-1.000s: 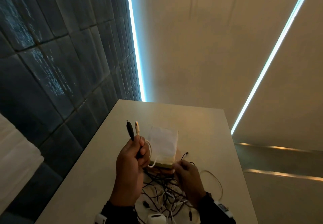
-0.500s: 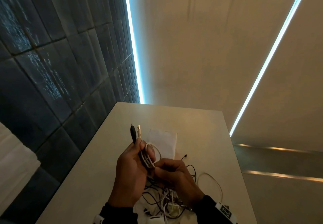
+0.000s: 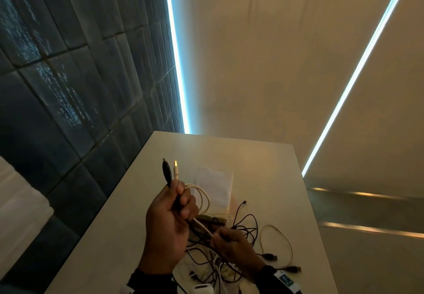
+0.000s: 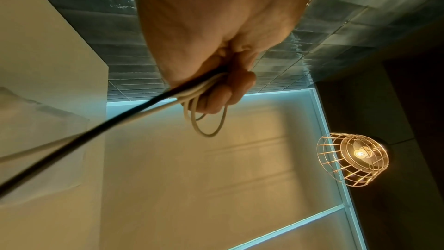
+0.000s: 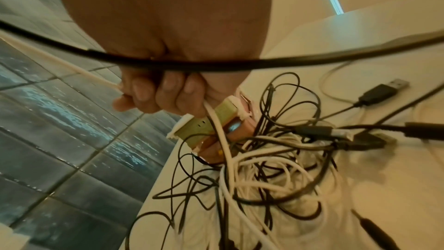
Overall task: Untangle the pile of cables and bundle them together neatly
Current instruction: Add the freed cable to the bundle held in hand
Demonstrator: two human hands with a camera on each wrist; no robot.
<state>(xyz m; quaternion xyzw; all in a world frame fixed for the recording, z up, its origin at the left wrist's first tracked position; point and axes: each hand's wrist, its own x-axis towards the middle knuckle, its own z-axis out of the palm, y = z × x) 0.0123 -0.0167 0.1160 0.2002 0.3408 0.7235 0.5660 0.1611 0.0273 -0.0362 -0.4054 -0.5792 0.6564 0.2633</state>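
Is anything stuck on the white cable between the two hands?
No. The white cable runs bare from the left hand down to the right hand. Past the right hand it drops into the tangled pile, where other cables cross it.

Dark long sleeves (image 3: 149, 281) are worn on both arms; a white wrist device with a blue screen (image 3: 285, 280) is strapped at the right cuff

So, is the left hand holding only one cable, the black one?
No, the left hand grips a black cable together with a white cable that loops below the fingers.
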